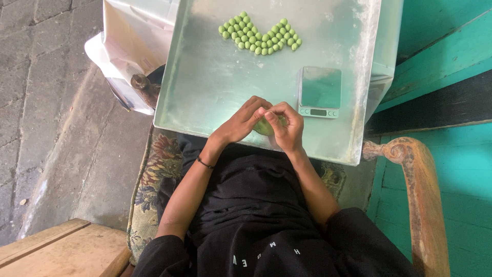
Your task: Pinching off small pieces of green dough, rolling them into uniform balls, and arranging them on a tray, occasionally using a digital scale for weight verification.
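Both hands meet over the near edge of a metal tray (205, 97) resting on my lap. My left hand (241, 122) and my right hand (288, 125) together hold a lump of green dough (265, 126), mostly hidden by the fingers. At the tray's far end lie several small green dough balls (260, 37) packed in rows. A small digital scale (320, 92) sits on the tray just beyond my right hand.
A wooden chair arm (417, 190) curves along the right, beside a turquoise wall. White plastic bags (128, 46) lie left of the tray over a stone floor. A wooden plank (56, 251) shows at bottom left. A patterned cushion lies under my lap.
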